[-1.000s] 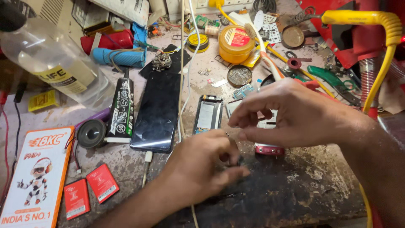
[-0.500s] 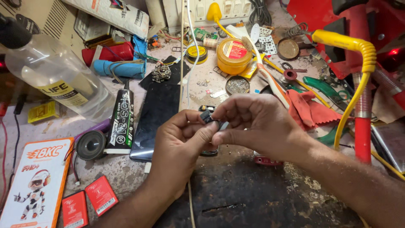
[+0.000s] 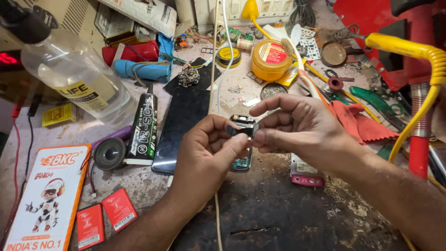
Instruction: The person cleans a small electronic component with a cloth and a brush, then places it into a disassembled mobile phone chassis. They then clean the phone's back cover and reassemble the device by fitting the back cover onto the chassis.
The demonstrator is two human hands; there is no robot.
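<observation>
Fingers [image 3: 232, 142] of the left hand [image 3: 204, 158] and fingers [image 3: 274, 137] of the right hand [image 3: 302, 130] pinch 1 small black rectangular part [image 3: 240, 130] between them, thumbs and forefingers closed on its 2 ends. The part hangs above an opened dark phone body [image 3: 242, 160] lying on the worn workbench [image 3: 278, 218]. Just left of the left hand lies a black glass phone screen [image 3: 179, 125], touching a black glue tube [image 3: 145, 128]. A round yellow plastic tub [image 3: 270, 59] stands well apart behind.
</observation>
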